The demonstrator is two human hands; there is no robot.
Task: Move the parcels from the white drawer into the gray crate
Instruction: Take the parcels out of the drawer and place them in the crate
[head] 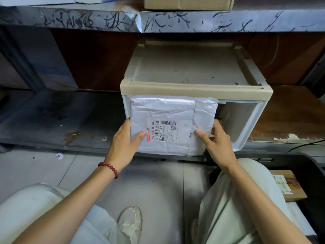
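You have the white padded parcel [168, 120] by its lower corners, held upright at the mouth of the white drawer [246, 120], with its top edge just under the unit's beige frame [193, 89]. Your left hand [125, 140] pinches the left edge, thumb flat on the label side. Your right hand [217, 140] pinches the right edge the same way. The fingers behind the parcel are hidden. This looks like the lifting-out step, with the parcel not yet clear of the drawer. The gray crate [313, 173] sits on the floor by your right knee, with a brown box [292, 189] already in it. Next, draw the parcel toward you until it is free, then swing it right and down past your knee.
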